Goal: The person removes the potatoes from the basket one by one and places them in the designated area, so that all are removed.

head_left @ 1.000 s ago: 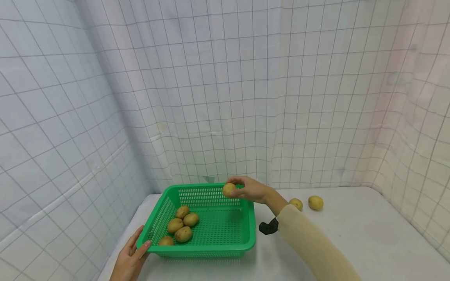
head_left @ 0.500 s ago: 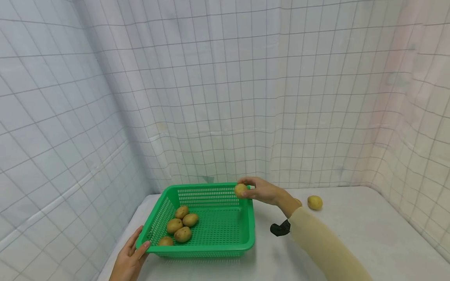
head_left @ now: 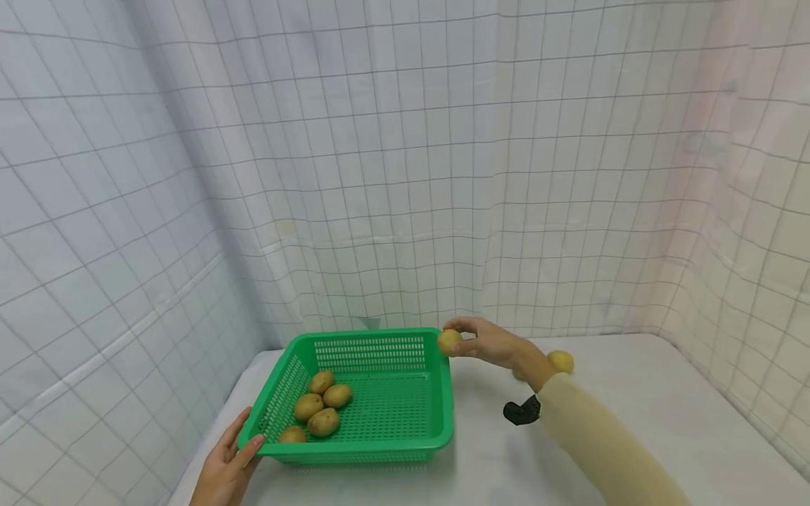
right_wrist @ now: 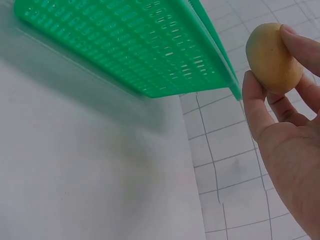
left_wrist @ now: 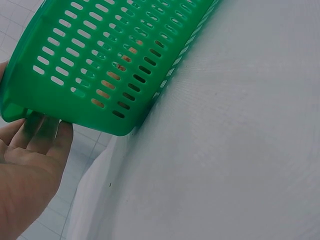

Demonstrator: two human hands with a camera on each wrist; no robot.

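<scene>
White fabric sheets with a dark grid [head_left: 405,176] hang around a white-covered desk [head_left: 633,414]. Near its left edge sits a rectangular basket of green perforated plastic [head_left: 354,445]. The left hand [head_left: 221,464] grips the basket's front left corner, thumb over the rim, fingers beneath. The right hand [head_left: 490,342], curved partway closed, pinches a pale yellow, rounded potato [head_left: 449,342] between thumb and fingers, held up beside the basket's back right corner. Five brownish-yellow oval potatoes [head_left: 323,422] lie inside, toward its left side; another yellow potato [head_left: 560,362] rests toward the desk's back edge, and one more seems mostly hidden by the right wrist.

The step in hand looks like transferring one potato across the basket's right rim; inward or outward, I cannot tell. The next move calls for an unbroken pinch, clearance over that rim and a steady basket, then a low release.
</scene>
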